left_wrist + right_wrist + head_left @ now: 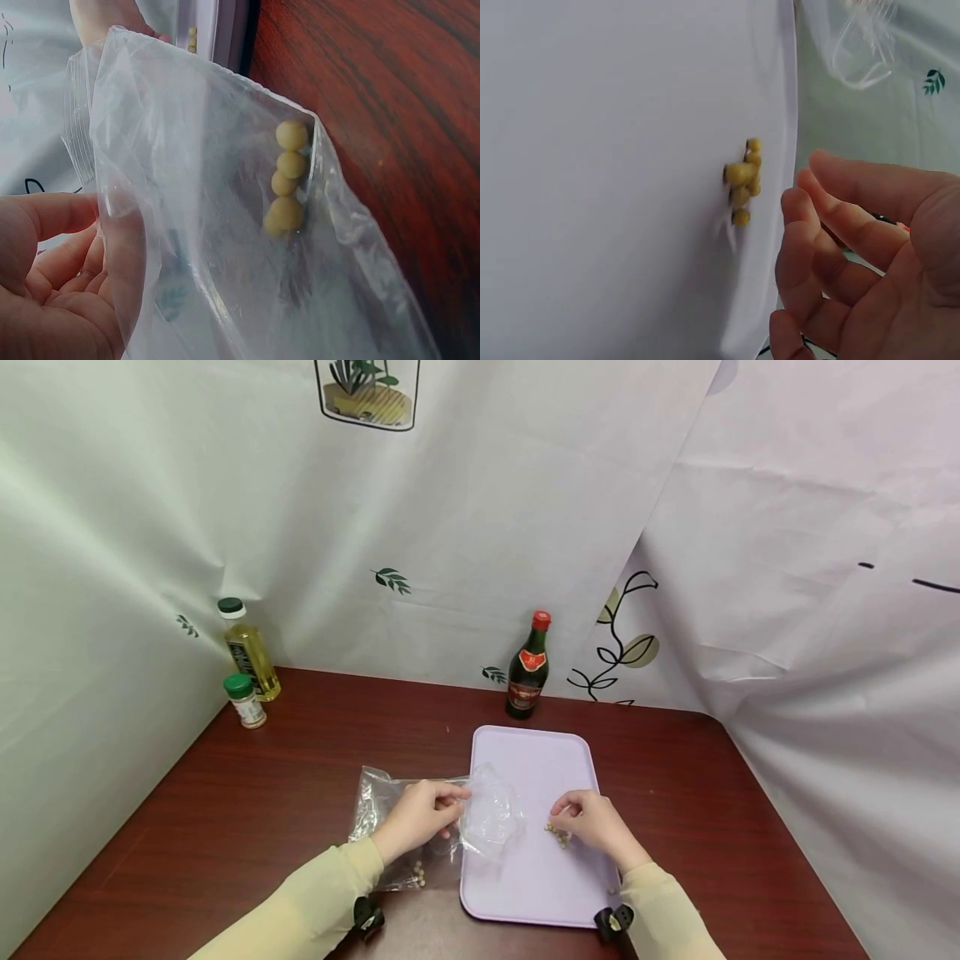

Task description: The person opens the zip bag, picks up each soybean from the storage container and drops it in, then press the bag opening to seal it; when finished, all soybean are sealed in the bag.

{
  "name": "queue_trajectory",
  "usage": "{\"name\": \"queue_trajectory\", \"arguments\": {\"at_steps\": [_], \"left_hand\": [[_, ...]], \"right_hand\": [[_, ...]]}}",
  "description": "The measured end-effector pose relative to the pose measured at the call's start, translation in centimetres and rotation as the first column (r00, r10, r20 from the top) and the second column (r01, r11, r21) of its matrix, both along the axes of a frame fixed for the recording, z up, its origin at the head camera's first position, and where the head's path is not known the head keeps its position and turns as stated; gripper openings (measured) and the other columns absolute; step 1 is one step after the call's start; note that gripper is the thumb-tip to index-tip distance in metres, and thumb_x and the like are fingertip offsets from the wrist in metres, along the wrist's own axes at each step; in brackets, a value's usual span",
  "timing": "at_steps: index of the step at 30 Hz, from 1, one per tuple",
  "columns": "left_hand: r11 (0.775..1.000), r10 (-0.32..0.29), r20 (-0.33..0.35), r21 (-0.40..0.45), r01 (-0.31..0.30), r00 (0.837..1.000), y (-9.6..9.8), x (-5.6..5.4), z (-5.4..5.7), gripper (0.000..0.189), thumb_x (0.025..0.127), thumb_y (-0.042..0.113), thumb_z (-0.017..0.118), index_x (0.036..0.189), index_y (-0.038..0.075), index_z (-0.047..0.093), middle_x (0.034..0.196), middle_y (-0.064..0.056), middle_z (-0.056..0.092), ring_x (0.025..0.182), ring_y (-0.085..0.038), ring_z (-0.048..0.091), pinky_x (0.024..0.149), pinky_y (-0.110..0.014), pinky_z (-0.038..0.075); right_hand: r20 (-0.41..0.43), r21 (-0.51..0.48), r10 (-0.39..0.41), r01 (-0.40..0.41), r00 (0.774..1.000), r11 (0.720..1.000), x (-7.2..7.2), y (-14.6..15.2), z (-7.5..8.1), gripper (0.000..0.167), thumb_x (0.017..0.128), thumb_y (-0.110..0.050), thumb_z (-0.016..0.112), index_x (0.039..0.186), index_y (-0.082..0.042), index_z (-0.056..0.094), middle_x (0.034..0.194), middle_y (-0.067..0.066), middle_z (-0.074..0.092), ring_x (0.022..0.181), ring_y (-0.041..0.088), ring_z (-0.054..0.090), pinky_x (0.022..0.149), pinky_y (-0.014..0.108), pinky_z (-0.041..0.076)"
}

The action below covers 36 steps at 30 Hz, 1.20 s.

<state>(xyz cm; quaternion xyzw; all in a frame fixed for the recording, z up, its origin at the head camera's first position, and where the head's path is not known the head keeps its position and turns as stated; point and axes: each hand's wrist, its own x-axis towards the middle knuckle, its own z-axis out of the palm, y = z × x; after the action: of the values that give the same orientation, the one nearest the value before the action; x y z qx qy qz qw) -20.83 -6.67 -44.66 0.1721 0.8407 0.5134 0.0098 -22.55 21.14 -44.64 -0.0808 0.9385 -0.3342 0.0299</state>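
Note:
My left hand [422, 814] pinches the clear plastic bag [491, 814] near its mouth, thumb and forefinger on the film in the left wrist view. Several round yellow beans [291, 165] lie in a row along the bag's lower edge. The bag's mouth overlaps the left side of the lilac tray [532, 760]. Over the tray's right half is my right hand [592, 822], its fingers loosely bent and thumb apart from them. A small cluster of the same beans [741, 175] rests on the tray just beyond those fingertips. Nothing shows between the right fingers.
Behind the tray stands a dark bottle with a red cap [528, 672]. An oil bottle [250, 652] and a green-lidded spice jar [245, 700] are at the table's back left corner. White patterned cloth [450, 527] hangs around the dark red wooden table [247, 810].

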Motion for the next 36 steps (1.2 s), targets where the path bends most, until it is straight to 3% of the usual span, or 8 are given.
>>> {"name": "queue_trajectory", "arguments": {"at_steps": [12, 36], "left_hand": [[1.000, -0.005, -0.007, -0.001, 0.005, 1.000, 0.1, -0.1, -0.4, 0.023, 0.084, -0.003, 0.060, 0.105, -0.008, 0.068, 0.066, -0.006, 0.066, 0.048, -0.009, 0.057, 0.042, -0.021, 0.049], [1.000, -0.008, -0.005, -0.008, 0.008, 1.000, 0.4, -0.2, -0.6, 0.022, 0.084, -0.002, 0.062, 0.104, -0.006, 0.069, 0.066, -0.006, 0.066, 0.046, -0.011, 0.056, 0.042, -0.021, 0.048]], "right_hand": [[0.097, 0.069, -0.055, 0.048, 0.994, 0.996, 0.3, 1.0, -0.1, 0.010, 0.073, -0.008, 0.076, 0.072, -0.012, 0.067, 0.061, -0.001, 0.052, 0.055, 0.012, 0.048, 0.049, 0.025, 0.038], [0.072, 0.188, -0.040, 0.025, 0.997, 0.982, 0.2, 0.9, -0.2, 0.016, 0.068, -0.006, 0.074, 0.068, -0.014, 0.062, 0.062, -0.002, 0.049, 0.057, 0.014, 0.044, 0.050, 0.027, 0.033]]}}
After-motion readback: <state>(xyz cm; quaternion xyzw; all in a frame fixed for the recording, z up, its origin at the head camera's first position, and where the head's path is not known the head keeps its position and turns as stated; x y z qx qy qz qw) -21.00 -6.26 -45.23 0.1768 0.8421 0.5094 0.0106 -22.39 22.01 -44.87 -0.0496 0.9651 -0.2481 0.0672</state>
